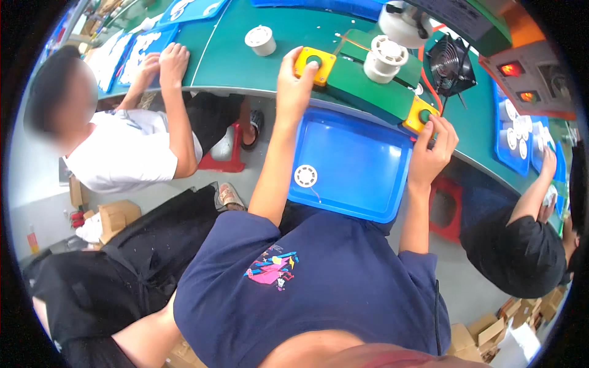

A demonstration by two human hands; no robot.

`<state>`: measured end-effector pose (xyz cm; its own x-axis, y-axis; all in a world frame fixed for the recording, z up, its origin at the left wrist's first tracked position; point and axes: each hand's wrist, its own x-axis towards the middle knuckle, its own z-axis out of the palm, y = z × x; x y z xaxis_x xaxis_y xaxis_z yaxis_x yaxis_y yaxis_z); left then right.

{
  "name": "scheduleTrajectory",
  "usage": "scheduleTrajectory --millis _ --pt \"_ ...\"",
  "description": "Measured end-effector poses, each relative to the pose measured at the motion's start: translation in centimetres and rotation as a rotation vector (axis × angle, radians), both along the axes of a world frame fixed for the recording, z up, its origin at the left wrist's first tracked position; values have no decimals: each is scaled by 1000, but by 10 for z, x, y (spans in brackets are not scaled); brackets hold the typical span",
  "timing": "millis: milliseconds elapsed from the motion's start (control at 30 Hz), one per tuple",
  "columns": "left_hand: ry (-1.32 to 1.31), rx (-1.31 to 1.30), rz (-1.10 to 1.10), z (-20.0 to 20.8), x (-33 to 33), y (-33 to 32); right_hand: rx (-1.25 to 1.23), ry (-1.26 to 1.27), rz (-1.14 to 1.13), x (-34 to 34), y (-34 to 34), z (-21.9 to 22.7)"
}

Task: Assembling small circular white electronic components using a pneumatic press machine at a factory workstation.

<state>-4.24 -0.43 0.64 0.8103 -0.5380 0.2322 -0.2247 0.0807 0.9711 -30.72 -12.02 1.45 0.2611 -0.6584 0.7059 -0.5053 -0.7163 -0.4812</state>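
Note:
My left hand [293, 86] grips the left yellow button box [321, 73], its thumb resting on the green button [313, 62]. At the other end of the green machine base, my right hand [434, 147] is closed about the right yellow button box [415, 120], fingertips at its green button. Between the boxes, a white round plastic part [386, 61] with a slotted top stands upright in the fixture on the green base [368, 95]. A white press head [402, 24] hangs just above and behind it. Neither hand touches the white part.
A blue tray [350, 205] before me holds a white slotted disc [305, 176] with a wire. A white cup-shaped part [261, 40] stands on the green table. A black fan [452, 63] and control box [531, 80] are at right. Co-workers sit at left [135, 144] and right [521, 242].

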Motion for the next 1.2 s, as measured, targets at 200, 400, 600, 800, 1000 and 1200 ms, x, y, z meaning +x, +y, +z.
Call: scheduleTrajectory --millis 200,400,600,800,1000,1200 --pt "251 -41 -4 3 14 -5 -117 151 40 5 6 8" --pt "263 -87 11 8 8 -11 -122 174 6 8 3 7" --pt "211 -88 23 -3 2 -6 -2 148 3 14 1 14" --pt "120 -86 49 -5 -2 -5 -47 -67 114 50 9 24" --pt "-143 6 212 2 -21 4 277 -222 351 95 2 30" --pt "-349 -4 234 36 -43 4 335 -239 391 108 -17 37"
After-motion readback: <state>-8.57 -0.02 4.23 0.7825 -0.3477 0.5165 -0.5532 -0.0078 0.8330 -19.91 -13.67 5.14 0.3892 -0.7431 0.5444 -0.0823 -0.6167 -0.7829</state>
